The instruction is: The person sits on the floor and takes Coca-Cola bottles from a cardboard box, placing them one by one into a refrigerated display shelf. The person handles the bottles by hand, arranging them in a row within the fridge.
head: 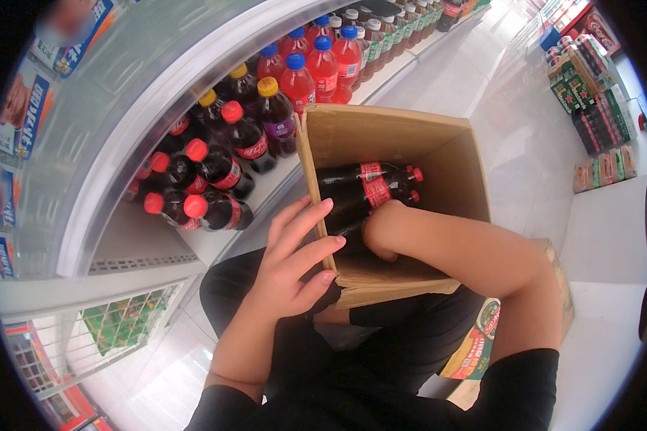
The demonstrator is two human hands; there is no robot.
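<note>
An uncapped-top cardboard box (pixel 393 124) stands open between my knees, tilted in the view. Inside it, several cola bottles with red caps and red labels (pixel 376 188) lie on their sides. My right hand (pixel 385 229) reaches down into the box, against the nearest bottles; its fingers are hidden, so its hold does not show. Over the box's left rim rests my left hand (pixel 296 258), fingers spread and their tips just past the edge. Left of the box, more cola bottles (pixel 215 167) stand upright on a white cooler shelf (pixel 280 188).
Bottles of pink drink with blue caps (pixel 323 59) and a row of white-capped bottles (pixel 388 37) stand further along the shelf. The cooler's curved edge (pixel 140 108) arches above. Stacked drink packs (pixel 593 102) sit across the aisle. A printed carton (pixel 472 345) lies by my right leg.
</note>
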